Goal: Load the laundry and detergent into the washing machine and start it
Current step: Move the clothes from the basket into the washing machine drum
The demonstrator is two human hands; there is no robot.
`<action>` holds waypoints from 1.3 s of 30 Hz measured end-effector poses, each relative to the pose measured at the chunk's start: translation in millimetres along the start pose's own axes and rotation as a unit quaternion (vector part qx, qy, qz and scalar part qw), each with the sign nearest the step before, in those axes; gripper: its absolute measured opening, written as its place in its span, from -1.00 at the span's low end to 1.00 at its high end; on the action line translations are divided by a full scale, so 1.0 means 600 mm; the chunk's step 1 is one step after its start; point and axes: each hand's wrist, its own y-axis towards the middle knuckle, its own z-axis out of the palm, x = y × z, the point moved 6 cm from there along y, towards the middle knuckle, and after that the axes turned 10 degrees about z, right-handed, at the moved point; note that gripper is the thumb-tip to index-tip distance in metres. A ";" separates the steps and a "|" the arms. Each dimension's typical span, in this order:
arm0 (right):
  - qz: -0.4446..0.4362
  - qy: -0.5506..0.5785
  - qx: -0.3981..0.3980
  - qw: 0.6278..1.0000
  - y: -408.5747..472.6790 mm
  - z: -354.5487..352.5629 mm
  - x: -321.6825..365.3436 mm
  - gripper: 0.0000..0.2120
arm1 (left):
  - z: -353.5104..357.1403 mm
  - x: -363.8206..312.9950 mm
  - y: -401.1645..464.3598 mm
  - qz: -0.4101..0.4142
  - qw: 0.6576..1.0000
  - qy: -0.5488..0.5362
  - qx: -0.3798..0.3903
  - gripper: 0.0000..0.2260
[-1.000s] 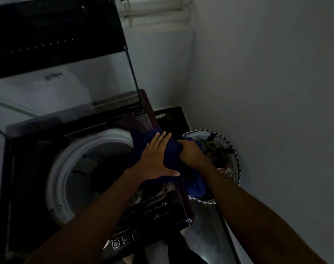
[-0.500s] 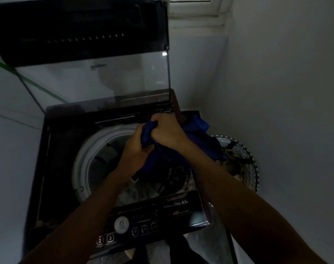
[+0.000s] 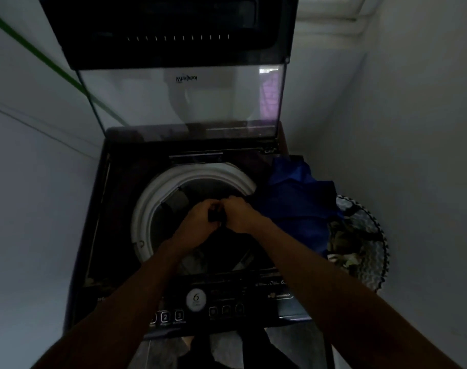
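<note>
A dark top-loading washing machine stands with its glass lid raised. Its white drum rim rings the open tub. A blue garment is draped over the machine's right edge and trails toward the basket. Above the tub, my left hand and my right hand meet, fingers curled, both gripping a dark bunched piece of the garment between them. Some pale laundry lies low in the tub, dim and partly hidden by my arms.
A round laundry basket with a scalloped rim sits right of the machine, with clothes inside. The control panel with dial and buttons lies at the machine's front edge. Walls close in on both sides; a window frame is at top right.
Both hands have carried the blue garment left from the basket to over the open tub and dropped lower. The camera has turned to centre the machine.
</note>
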 end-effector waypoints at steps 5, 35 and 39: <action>-0.008 -0.060 -0.115 0.992 -0.035 -0.055 -0.045 -0.64 | 0.034 -0.046 0.031 0.040 0.999 -0.006 0.003 -0.48; 0.095 0.279 -0.072 0.953 -0.130 -0.137 -0.272 -0.34 | 0.161 -0.221 0.119 0.234 0.954 0.163 0.091 -0.05; 0.052 0.205 -0.100 0.972 -0.123 -0.166 -0.205 -0.62 | 0.107 -0.211 0.101 0.247 0.962 0.116 0.030 -0.25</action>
